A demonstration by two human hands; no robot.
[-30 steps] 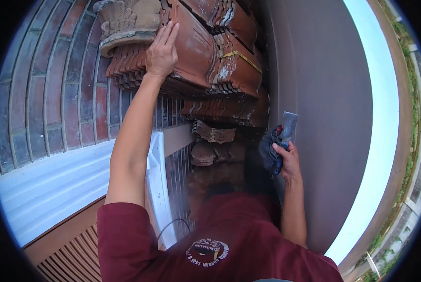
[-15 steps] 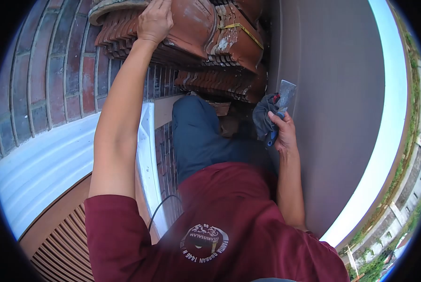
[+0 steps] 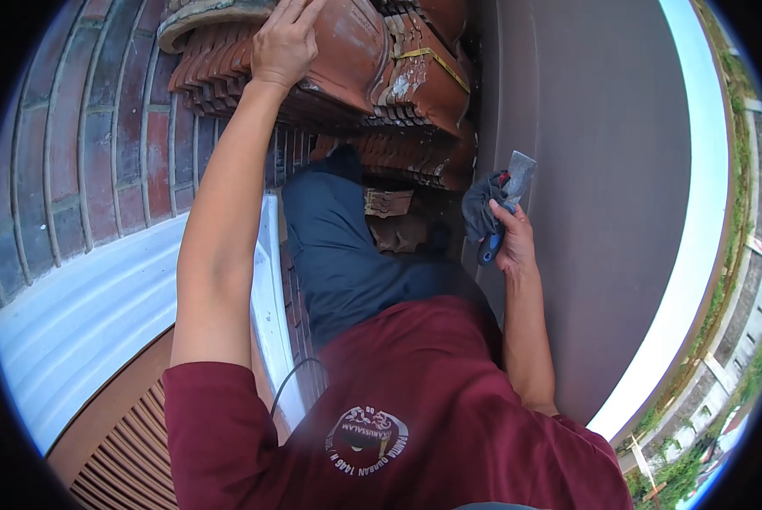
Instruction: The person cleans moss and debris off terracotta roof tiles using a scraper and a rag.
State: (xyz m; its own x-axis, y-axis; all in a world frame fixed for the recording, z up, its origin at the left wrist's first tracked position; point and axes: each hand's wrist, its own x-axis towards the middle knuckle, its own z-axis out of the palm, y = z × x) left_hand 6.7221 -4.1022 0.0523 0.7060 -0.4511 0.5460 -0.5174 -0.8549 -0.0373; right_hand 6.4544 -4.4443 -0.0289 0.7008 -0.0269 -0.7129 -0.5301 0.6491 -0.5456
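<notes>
My left hand [image 3: 285, 47] rests on the stacked clay roof tiles [image 3: 347, 55] at the top, with its fingers stretched out over them and the tips cut off by the frame edge. In my right hand [image 3: 517, 240] is a scraper [image 3: 519, 174] with a flat, worn metal blade pointing up and a blue and black handle. A crumpled dark grey cloth or glove [image 3: 480, 210] is bunched against the scraper in the same hand. Both are held beside the brown wall, apart from the tiles.
A brick wall [image 3: 126, 119] runs up the left, above a white moulded ledge [image 3: 100, 280]. The smooth brown wall [image 3: 602, 170] bounds the right side. A yellow strap [image 3: 434, 59] lies over one tile stack. My bent leg [image 3: 330, 229] reaches toward a lower tile row [image 3: 415, 153].
My bent leg has shifted left and up toward the lower tiles, showing more of the floor beside it. The left hand's fingers have spread slightly on the tiles. The right hand still grips the scraper and cloth.
</notes>
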